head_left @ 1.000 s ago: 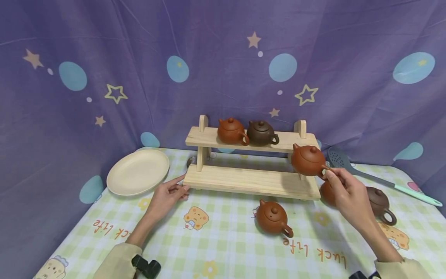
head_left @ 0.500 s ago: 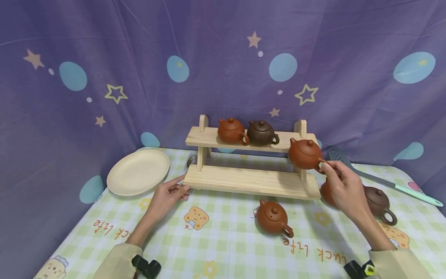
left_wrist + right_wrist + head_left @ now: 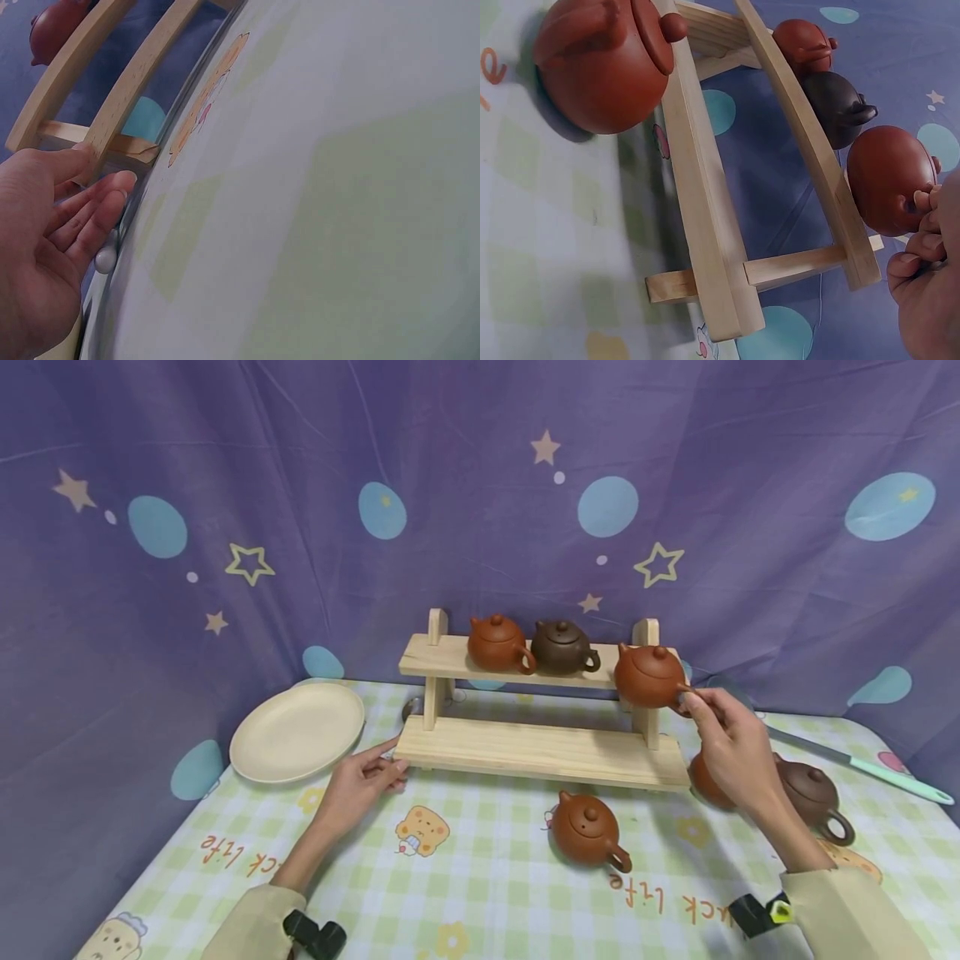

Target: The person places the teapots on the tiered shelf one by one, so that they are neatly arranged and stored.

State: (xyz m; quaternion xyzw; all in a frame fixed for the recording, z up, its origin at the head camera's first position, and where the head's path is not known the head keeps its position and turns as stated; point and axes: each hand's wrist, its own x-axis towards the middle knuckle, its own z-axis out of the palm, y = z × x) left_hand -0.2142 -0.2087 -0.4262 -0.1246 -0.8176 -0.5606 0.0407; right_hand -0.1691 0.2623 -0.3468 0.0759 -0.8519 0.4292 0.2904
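Observation:
My right hand (image 3: pixel 731 747) pinches the handle of a reddish-brown teapot (image 3: pixel 648 677), upright at the right end of the upper board of a two-tier wooden shelf (image 3: pixel 525 747). In the right wrist view this teapot (image 3: pixel 891 180) is beside the upper board; whether it touches the wood I cannot tell. On that board stand another reddish-brown teapot (image 3: pixel 495 643) and a dark brown teapot (image 3: pixel 561 648). My left hand (image 3: pixel 363 785) holds the left end of the lower board, its thumb against the wood in the left wrist view.
One reddish-brown teapot (image 3: pixel 587 831) stands on the checked tablecloth (image 3: pixel 495 902) before the shelf. Behind my right hand are another reddish-brown teapot (image 3: pixel 708 781) and a dark teapot (image 3: pixel 810 793), partly hidden. A slotted turner (image 3: pixel 862 762) lies far right, a cream plate (image 3: pixel 296 731) left.
My right hand has raised the reddish-brown teapot and brought it leftward, from beside the shelf's right post to the upper board's right end. My left hand has stayed in place.

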